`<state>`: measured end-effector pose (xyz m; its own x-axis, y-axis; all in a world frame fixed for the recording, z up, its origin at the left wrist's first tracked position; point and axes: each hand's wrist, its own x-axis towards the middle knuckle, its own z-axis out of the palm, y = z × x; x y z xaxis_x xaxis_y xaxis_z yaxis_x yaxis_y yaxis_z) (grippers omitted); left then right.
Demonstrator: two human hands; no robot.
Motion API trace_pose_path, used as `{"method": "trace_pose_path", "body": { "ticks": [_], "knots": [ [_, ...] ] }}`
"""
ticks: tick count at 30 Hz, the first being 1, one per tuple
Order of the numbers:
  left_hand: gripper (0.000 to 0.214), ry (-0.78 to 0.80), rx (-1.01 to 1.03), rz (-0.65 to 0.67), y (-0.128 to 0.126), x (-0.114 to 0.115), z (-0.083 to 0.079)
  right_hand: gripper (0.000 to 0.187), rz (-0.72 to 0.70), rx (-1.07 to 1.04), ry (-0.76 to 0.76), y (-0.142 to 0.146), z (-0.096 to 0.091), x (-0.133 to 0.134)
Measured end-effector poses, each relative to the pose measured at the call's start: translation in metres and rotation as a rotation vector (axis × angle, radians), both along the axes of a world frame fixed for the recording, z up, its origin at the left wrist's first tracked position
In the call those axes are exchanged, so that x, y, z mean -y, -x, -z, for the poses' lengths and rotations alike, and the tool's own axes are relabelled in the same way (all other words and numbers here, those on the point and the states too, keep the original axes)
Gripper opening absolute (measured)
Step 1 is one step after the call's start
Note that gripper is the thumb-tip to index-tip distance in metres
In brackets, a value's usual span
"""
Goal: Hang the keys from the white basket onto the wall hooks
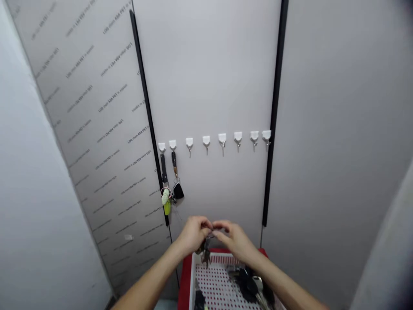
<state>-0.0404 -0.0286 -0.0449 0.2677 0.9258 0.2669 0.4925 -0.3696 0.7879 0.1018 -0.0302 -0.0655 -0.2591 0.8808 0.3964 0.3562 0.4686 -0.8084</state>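
Observation:
A bunch of keys (205, 255) dangles from a ring pinched between my two hands, just above the basket. My left hand (195, 234) is closed on the ring's left side, fingertips meeting those of the other hand. My right hand (235, 239) is also closed, its thumb and fingers at the ring's right side. The ring itself is mostly hidden by the fingers. Below lies a white perforated basket (214, 284) holding more keys (258, 286) and dark key fobs at its right, with a dark item at the lower left.
White adhesive hooks (206, 141) run in a row across the cabinet door (209, 77). Two key sets hang at the left: a dark strap (164, 165) with a green charm (167, 207), and a braided strap with a black fob (178, 190). Something red (185, 280) supports the basket.

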Motion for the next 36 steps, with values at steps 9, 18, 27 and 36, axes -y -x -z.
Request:
{"method": "trace_pose_path", "body": {
  "ticks": [9,18,27,36],
  "knots": [
    [0.004,-0.324,0.144,-0.224,0.007,-0.038,-0.118,0.015,-0.041,-0.341,0.075,0.037,-0.109,-0.042],
    [0.016,-0.407,0.070,-0.510,0.018,-0.075,-0.166,0.011,0.084,-0.358,0.066,0.075,-0.181,-0.089],
    [0.017,-0.315,0.112,-0.404,0.028,-0.051,-0.086,0.015,0.145,-0.212,0.059,0.040,-0.124,-0.086],
    [0.021,0.067,-0.196,0.024,-0.022,0.022,0.097,0.017,-0.047,0.664,0.161,-0.056,0.047,0.008]
  ]
}}
